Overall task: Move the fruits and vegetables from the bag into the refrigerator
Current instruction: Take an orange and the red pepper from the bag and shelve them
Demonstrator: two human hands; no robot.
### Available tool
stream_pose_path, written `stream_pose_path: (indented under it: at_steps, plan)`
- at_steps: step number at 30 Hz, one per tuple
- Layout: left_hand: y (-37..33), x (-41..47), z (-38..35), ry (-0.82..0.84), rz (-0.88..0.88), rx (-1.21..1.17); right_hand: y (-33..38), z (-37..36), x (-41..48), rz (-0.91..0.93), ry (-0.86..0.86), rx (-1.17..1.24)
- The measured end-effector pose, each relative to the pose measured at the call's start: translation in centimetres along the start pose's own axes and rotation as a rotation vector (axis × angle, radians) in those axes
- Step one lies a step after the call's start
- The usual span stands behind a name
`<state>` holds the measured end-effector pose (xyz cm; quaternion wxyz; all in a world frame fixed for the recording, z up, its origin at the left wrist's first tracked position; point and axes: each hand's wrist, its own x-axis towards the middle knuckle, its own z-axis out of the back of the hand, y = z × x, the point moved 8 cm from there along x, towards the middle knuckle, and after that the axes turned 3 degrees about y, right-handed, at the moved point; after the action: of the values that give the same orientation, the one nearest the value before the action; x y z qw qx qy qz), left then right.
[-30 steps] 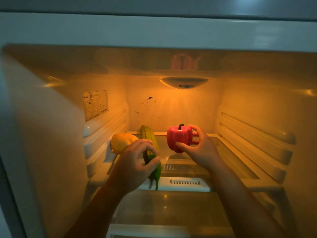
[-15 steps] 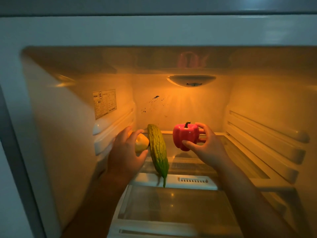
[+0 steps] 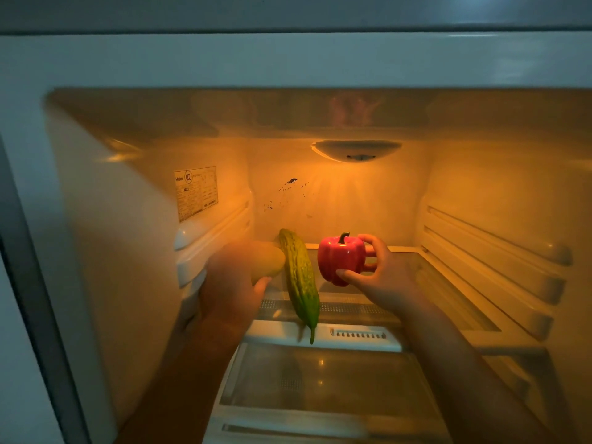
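Observation:
Inside the lit refrigerator, a green bitter gourd (image 3: 300,283) lies lengthwise on the glass shelf (image 3: 448,293), its tip hanging over the front edge. My left hand (image 3: 230,283), blurred, holds a yellow fruit (image 3: 269,259) at the shelf's left side, right beside the gourd. To the gourd's right, my right hand (image 3: 381,274) grips a red bell pepper (image 3: 341,259) upright, just above or on the shelf. The bag is out of view.
A lamp (image 3: 356,150) glows on the back wall. Shelf rails (image 3: 493,261) run along the right wall, and a label (image 3: 196,193) sticks to the left wall. A lower glass shelf (image 3: 320,379) sits below the front trim.
My left hand let go of the bitter gourd, which now lies on the shelf, and took hold of the yellow fruit. The right hand kept the pepper nearly still.

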<state>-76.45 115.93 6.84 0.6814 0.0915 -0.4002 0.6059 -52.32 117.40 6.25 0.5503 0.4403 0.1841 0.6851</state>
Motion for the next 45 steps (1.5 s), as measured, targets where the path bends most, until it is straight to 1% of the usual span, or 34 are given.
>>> stream_pose_path:
  at_steps: [4,6,12,16,19,22,25,29,31,34,40,45]
  plan:
    - [-0.1,0.0,-0.8,0.084,-0.010,-0.019,0.2,0.1,-0.1,0.001,-0.005,-0.029]
    - [-0.2,-0.1,-0.8,0.097,-0.018,-0.025,0.3,0.1,-0.2,-0.001,-0.004,-0.034]
    - [-0.7,-0.5,-0.1,0.068,-0.059,-0.066,0.5,0.5,-0.6,-0.018,-0.042,-0.028]
    - [-0.7,-0.8,1.0,-0.002,-0.068,-0.211,0.8,1.0,-0.6,-0.016,-0.103,-0.031]
    - [-0.4,-1.9,1.5,-0.007,-0.067,-0.303,1.3,1.7,-1.2,0.014,-0.158,-0.141]
    - [-0.5,-3.9,2.3,0.011,-0.112,-0.351,2.4,2.1,-3.6,0.088,-0.209,-0.246]
    - [-0.3,-6.2,3.3,0.039,-0.125,-0.397,4.2,2.2,-7.6,0.191,-0.228,-0.297]
    - [-0.2,-10.0,5.2,0.083,-0.136,-0.472,7.0,1.1,-13.6,0.296,-0.185,-0.230]
    - [0.2,-12.1,5.2,0.129,-0.127,-0.511,7.6,-0.1,-16.4,0.307,-0.167,-0.233]
    - [0.8,-15.2,4.0,0.238,-0.131,-0.586,6.4,-2.2,-20.1,0.252,-0.129,-0.243]
    - [-0.2,-20.9,-0.6,0.496,-0.160,-0.648,0.9,-4.9,-27.4,0.017,-0.049,-0.233]
    - [-3.3,-27.7,-2.8,0.709,-0.305,-0.612,-2.5,-5.9,-34.6,-0.199,0.012,-0.275]
